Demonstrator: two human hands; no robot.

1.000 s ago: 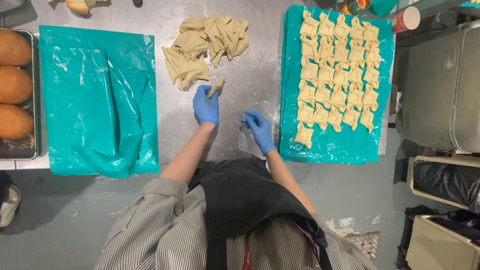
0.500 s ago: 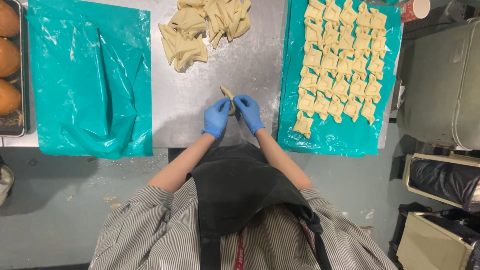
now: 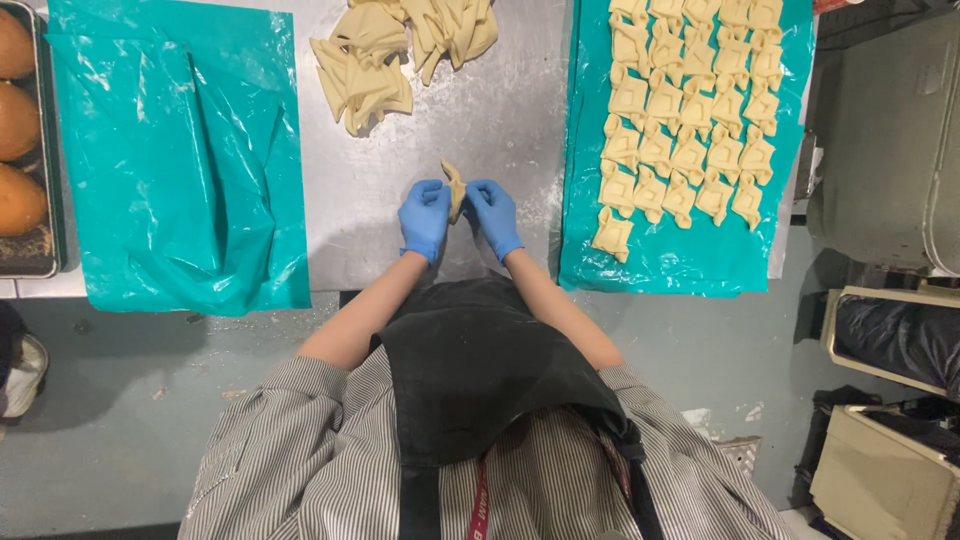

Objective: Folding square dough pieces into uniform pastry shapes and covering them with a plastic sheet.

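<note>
Both hands wear bright blue gloves, left hand [image 3: 425, 215] and right hand [image 3: 494, 212], around a pale yellow dough piece [image 3: 455, 188]. The table [image 3: 500, 110] is dull grey steel dusted white. Teal plastic sheet [image 3: 170, 150] on one side, another teal sheet [image 3: 680, 262] under cream folded pastries [image 3: 690, 110]. Shirt [image 3: 290, 460] is grey-and-white striped, apron [image 3: 480, 370] black. Golden-brown loaves [image 3: 18, 120] too.

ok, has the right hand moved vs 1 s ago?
Yes. The right hand has come in from near the right teal sheet toward the left hand; both now pinch the dough piece between them.
</note>
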